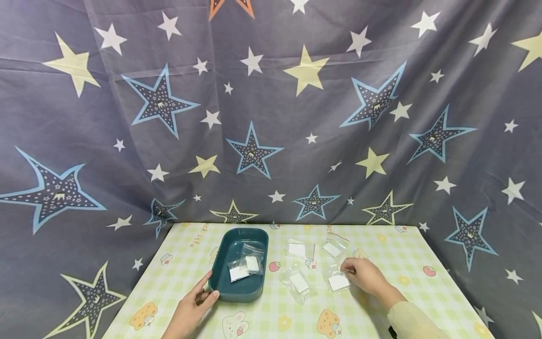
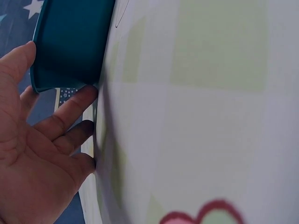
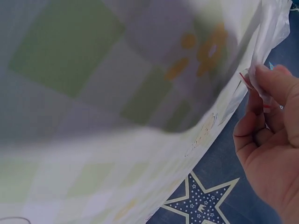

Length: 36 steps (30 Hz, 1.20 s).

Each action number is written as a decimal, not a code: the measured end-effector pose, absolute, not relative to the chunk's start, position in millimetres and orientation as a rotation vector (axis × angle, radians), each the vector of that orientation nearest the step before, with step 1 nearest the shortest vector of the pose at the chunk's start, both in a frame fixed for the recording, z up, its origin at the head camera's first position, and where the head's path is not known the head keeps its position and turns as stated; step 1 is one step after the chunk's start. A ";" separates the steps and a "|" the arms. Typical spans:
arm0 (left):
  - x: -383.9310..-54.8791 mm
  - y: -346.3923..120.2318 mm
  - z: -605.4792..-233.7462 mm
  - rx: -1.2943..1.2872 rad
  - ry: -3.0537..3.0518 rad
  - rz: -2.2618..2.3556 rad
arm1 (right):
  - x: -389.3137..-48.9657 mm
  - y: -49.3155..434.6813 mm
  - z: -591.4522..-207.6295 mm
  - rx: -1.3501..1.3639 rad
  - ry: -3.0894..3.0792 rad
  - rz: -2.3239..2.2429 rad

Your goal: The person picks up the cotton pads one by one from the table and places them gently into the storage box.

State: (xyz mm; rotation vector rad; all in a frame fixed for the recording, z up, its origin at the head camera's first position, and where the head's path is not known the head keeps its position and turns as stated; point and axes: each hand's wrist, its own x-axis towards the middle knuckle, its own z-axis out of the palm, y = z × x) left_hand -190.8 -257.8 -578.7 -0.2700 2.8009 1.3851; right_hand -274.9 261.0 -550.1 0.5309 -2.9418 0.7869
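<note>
My left hand rests against the near left corner of a dark teal tray, its thumb and fingers touching the outer walls. In the left wrist view the fingers are loosely extended beside the tray. Two clear zip bags with white blocks lie inside it. My right hand pinches the top edge of another clear zip bag with a white block inside. Between thumb and forefinger, the bag's red-striped edge shows in the right wrist view.
Three more zip bags lie on the table: one at the back, one at the back right and one nearer the front. A green checked cloth covers the table. Behind hangs a grey star-patterned curtain.
</note>
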 end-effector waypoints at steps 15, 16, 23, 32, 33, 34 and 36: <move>-190.0 -257.1 -577.5 -0.263 2.815 1.360 | -274.5 269.2 -545.2 0.407 -3.000 0.925; -189.7 -257.0 -577.3 -0.262 2.815 1.362 | -274.4 270.1 -544.4 0.410 -2.998 0.935; -190.4 -257.1 -576.9 -0.264 2.813 1.361 | -277.4 271.6 -536.6 0.411 -2.944 1.049; -190.4 -257.5 -577.4 -0.267 2.805 1.369 | -277.7 263.9 -524.4 0.424 -2.885 1.097; -190.3 -257.4 -577.3 -0.264 2.806 1.368 | -277.5 262.9 -523.4 0.426 -2.877 1.098; -190.1 -257.5 -577.2 -0.264 2.806 1.365 | -276.9 261.5 -521.8 0.422 -2.867 1.107; -190.0 -257.3 -576.5 -0.261 2.807 1.358 | -276.2 258.9 -519.1 0.426 -2.849 1.121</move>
